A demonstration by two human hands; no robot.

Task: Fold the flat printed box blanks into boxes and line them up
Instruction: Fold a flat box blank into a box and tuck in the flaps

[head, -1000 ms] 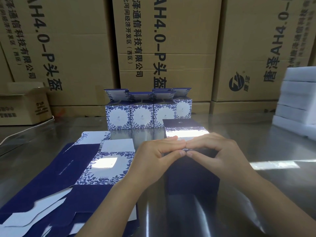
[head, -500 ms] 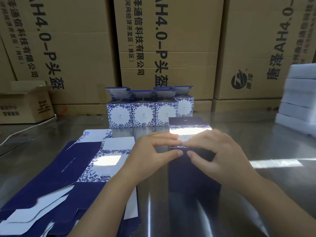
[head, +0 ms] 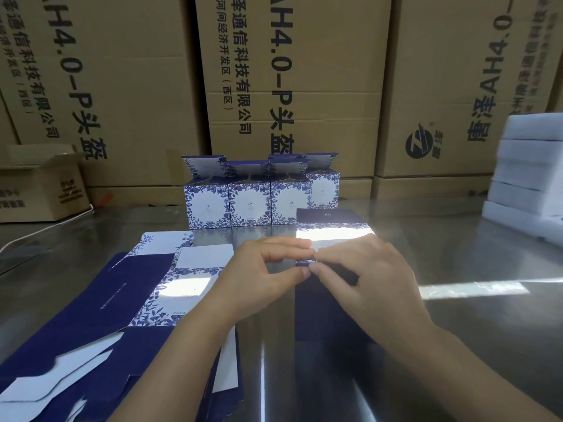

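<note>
We see both hands meeting over the half-folded box (head: 330, 312), which stands on the shiny metal surface (head: 457, 330) just right of centre, dark blue side toward us. The left hand (head: 262, 278) and the right hand (head: 371, 278) each pinch the box's near top edge between thumb and curled fingers, with the fingertips of the two hands touching. The box's far panel rises behind the knuckles, catching a bright glare.

Behind it, touching or nearly so, we find a row of finished boxes (head: 249, 202), white fronts framed in blue leaves, with their lid flaps standing up. Three stand side by side, and a fourth sits at the right end, slightly further back.

To the left lies a stack of flat blanks (head: 128, 287), blue and white, under the left forearm. Large brown cartons (head: 304, 86) wall off the back, a small open carton (head: 39, 190) sits at the left, and white foam slabs (head: 530, 178) are piled at the right.
</note>
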